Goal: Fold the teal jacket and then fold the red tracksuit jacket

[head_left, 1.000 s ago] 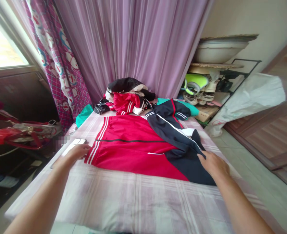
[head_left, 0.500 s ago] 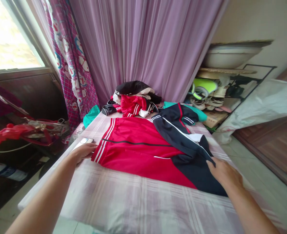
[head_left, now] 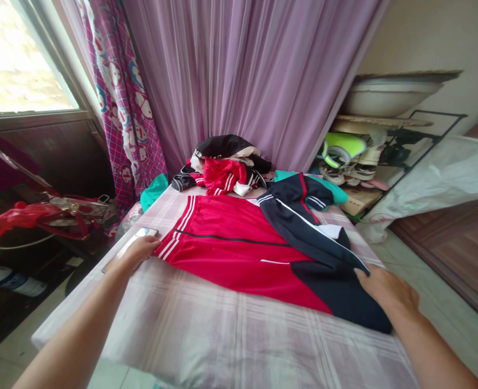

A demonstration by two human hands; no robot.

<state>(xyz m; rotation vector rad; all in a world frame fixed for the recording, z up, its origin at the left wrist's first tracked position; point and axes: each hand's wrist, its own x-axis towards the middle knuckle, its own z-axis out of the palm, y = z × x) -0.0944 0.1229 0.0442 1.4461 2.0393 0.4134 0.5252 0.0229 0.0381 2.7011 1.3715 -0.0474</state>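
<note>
A red and navy track jacket (head_left: 231, 265) lies spread on the bed-like surface, its striped hem to the left and its navy shoulders to the right. A black zip line runs along its middle. My left hand (head_left: 141, 250) is closed on the near corner of the hem. With thumb and fingers together, my right hand (head_left: 389, 286) grips the navy part near the white piping. One navy sleeve (head_left: 304, 224) is folded across the jacket toward the far side. Just behind my left hand lies a phone (head_left: 146, 232), partly covered by the hand and wrist.
A heap of clothes (head_left: 226, 167) sits at the far edge against a purple curtain (head_left: 239, 75). Teal cloth (head_left: 338, 189) lies at the far right. On the right stands a shoe rack (head_left: 419, 156) with a basin (head_left: 393, 97); a red bag (head_left: 24, 219) is on the left.
My right hand has moved right and slightly nearer, drawing the navy part with it. The jacket looks stretched a little farther, while my left hand keeps its hold on the hem.
</note>
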